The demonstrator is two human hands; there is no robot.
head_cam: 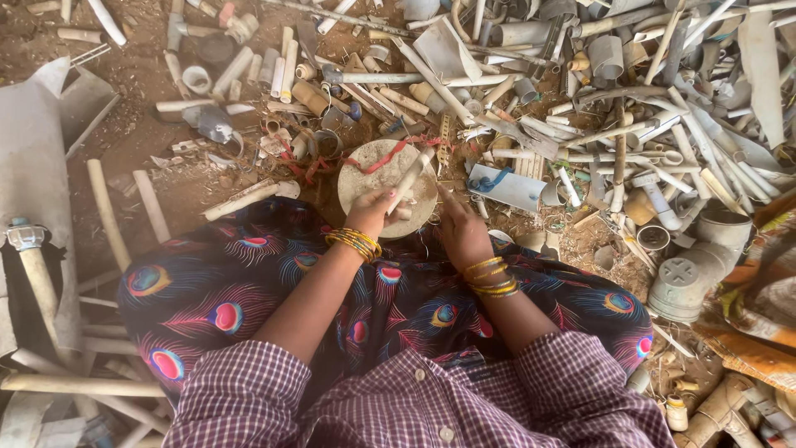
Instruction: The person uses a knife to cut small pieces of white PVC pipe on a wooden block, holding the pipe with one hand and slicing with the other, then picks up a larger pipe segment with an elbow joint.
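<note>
Setting: A person sits on bare earth amid a wide scatter of broken plastic pipe, seen from above by a head-worn camera.

Round block: A pale, dusty round block (365, 178) stands just ahead of the knees; a frayed red strip (396, 151) trails across its top and short pipe offcuts lie at its near edge.

Left hand: The left hand (371, 210) is closed around the lower end of a short pale pipe piece (412, 177), which slants up and away over the block.

Right hand: The right hand (461, 231) rests just right of the block, fingers curled; whether it grips anything cannot be told from this angle.

Dress: Gold bangles (355, 242) ring both wrists, above checked sleeves and a dark peacock-feather print cloth (215, 290) spread over the lap.

Surroundings: A white flat panel with a blue loop (506, 186) lies just right of the block. A dense heap of pipes (647, 108) fills the far and right ground, crowding the space beyond the hands. A grey round fitting (684, 284) sits at right. A grey sheet (33, 174) and long pipes lie at left.
</note>
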